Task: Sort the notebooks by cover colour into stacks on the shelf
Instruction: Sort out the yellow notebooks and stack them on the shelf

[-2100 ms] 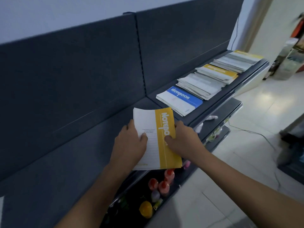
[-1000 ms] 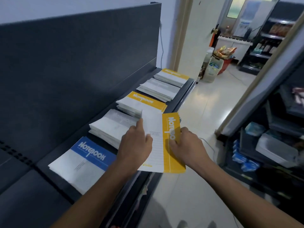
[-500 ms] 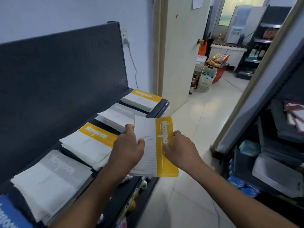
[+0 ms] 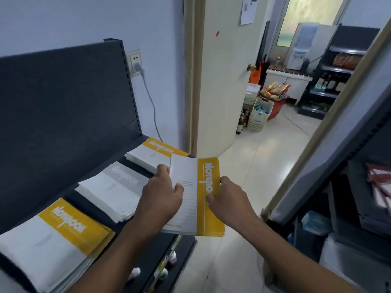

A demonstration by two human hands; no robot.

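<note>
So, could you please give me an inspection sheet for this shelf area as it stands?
Surface: dark shelf, stacks lying flat on it.
Job's things: near yellow stack; grey stack in the middle; far yellow stack; held yellow notebook at the shelf's front edge.
Clutter: small bottles on the lower shelf.
Grippers: left hand and right hand both grip the held yellow notebook.
Cables: wall cable drops behind the shelf; floor cable.
Surroundings: open door, basket, water dispenser.
</note>
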